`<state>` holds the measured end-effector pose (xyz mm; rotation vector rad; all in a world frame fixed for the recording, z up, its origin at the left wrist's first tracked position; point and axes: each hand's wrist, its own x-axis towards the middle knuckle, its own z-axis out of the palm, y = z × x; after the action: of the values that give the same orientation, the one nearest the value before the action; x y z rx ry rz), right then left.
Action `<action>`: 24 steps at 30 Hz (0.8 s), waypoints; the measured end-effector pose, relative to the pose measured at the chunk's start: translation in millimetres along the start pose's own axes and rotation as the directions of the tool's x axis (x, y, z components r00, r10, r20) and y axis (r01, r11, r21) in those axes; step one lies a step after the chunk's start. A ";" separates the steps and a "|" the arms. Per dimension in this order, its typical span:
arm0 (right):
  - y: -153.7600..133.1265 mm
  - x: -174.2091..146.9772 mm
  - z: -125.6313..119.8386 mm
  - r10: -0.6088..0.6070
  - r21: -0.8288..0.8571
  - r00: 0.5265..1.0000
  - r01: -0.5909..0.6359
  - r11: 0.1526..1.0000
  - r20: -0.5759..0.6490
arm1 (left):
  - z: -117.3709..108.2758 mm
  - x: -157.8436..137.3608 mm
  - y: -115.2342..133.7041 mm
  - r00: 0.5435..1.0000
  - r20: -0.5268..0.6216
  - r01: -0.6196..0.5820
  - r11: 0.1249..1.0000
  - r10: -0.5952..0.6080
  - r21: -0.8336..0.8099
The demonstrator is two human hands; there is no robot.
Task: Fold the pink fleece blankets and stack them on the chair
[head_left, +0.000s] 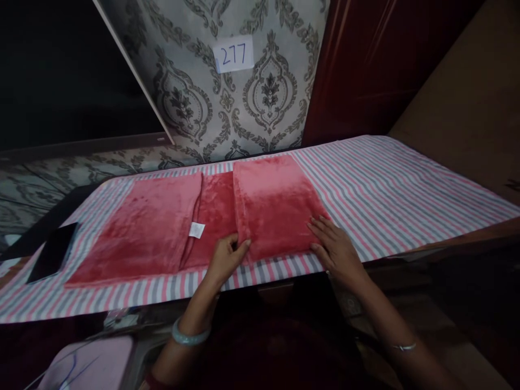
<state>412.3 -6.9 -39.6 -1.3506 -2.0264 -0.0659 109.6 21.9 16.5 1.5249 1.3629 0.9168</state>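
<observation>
A pinkish-red plush blanket lies across a striped cloth, with both ends folded in towards the middle. A strip of its lower layer shows between the two folded parts, and a white label sticks out from the left part's edge. My left hand pinches the near corner of the right folded part between thumb and fingers. Resting on that part's near right corner, my right hand has its fingers stretched out.
The striped cloth covers a long table against a patterned wall. A phone lies at the left end. A dark screen hangs at the upper left. A paper reading 277 is on the wall. Below the front edge stands a pink seat.
</observation>
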 end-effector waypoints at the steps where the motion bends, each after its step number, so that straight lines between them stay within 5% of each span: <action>1: 0.6 -2.1 -1.2 0.009 0.008 1.000 -0.009 1.000 0.000 | -1.1 -0.3 0.7 1.000 0.008 -0.010 1.000 0.010 -0.001; 8: -12.2 10.0 -20.0 -0.011 0.128 0.997 0.021 0.992 -0.077 | -7.4 -7.0 10.0 0.982 0.037 -0.189 0.979 0.186 0.076; 19: -14.2 51.5 -25.4 -0.100 0.224 0.982 0.063 0.973 0.161 | -10.9 15.0 40.1 0.945 -0.032 -0.327 0.944 0.326 -0.053; 24: -10.3 56.9 -20.8 -0.112 0.176 0.981 0.084 0.981 0.160 | -8.2 15.9 36.4 0.938 -0.077 -0.344 0.937 0.339 -0.066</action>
<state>402.0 25.3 11.8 -1.1843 -2.1859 0.1783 116.9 38.0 53.1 1.7144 1.1073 1.2287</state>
